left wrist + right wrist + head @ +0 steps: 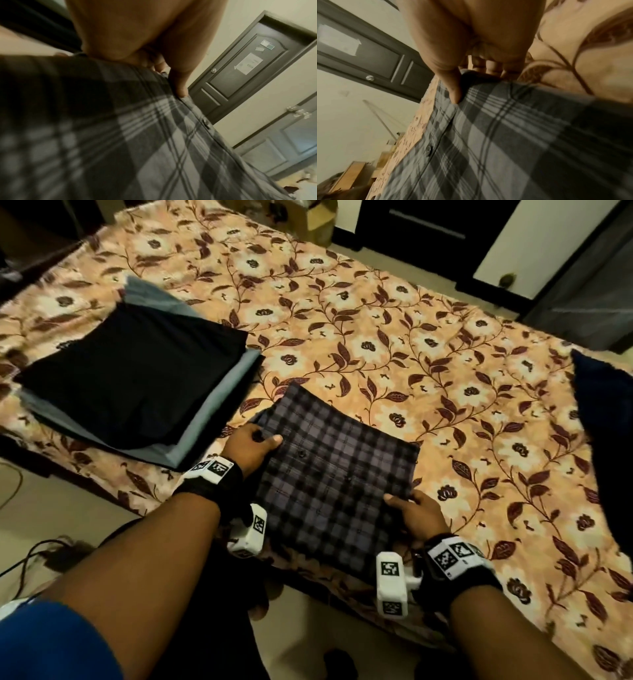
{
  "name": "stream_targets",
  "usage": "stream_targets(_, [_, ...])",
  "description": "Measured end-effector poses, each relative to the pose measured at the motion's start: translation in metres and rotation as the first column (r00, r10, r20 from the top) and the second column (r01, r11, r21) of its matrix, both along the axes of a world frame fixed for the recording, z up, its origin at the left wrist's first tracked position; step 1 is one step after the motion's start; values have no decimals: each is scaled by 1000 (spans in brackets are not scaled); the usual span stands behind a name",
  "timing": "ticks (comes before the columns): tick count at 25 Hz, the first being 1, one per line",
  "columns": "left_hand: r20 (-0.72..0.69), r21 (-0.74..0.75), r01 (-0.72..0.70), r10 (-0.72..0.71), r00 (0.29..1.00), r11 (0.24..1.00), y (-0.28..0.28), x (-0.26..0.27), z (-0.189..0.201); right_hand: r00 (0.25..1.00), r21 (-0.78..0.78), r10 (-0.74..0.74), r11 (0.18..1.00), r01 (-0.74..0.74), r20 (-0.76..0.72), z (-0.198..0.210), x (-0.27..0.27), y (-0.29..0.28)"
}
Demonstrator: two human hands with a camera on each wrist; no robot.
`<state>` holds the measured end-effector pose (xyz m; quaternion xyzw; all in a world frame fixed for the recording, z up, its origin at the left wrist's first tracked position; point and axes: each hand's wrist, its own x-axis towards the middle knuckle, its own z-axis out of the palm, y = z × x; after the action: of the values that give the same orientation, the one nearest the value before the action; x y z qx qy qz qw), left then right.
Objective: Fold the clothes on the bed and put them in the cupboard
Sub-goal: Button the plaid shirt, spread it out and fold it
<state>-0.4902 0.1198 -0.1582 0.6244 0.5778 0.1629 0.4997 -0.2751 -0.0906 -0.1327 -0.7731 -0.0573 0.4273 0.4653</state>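
A folded plaid shirt (335, 470) lies at the near edge of the bed (394, 337), on its floral bedspread. The person grips it with both hands: the left hand (251, 448) clamps the shirt's left edge, thumb on top and fingers under the cloth, while the right hand (416, 513) holds the right edge the same way, thumb pressed on the plaid. To the left, apart from the shirt, sits a stack of folded clothes (137, 381), black on top with grey layers beneath. A dark blue cloth (606, 419) lies at the bed's right side.
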Motion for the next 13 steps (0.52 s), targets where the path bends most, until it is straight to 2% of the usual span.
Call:
stream_targets(3, [57, -26, -64, 65, 996, 998, -36, 26, 14, 991, 22, -38, 999, 36, 126, 17, 43, -20])
stream_targets(5, [115, -135, 45, -29, 993, 990, -78, 56, 16, 971, -22, -61, 997, 68, 233, 26, 85, -53])
stream_targets(7, [77, -133, 158, -149, 986, 978, -116, 84, 16, 937, -119, 7, 992, 36, 349, 26, 116, -90])
stream_targets(8, [32, -85, 191, -189, 982, 978, -128, 94, 17, 894, -233, 124, 972, -23, 431, 22, 123, -104])
stream_targets(10, [-39, -21, 226, -227, 973, 974, -130, 98, 22, 750, -453, 419, 873, -179, 512, 4, 118, -119])
stream_targets(13, [-51, -38, 197, -199, 979, 980, -113, 87, 35, 508, -669, 729, 660, -341, 460, -16, 81, -108])
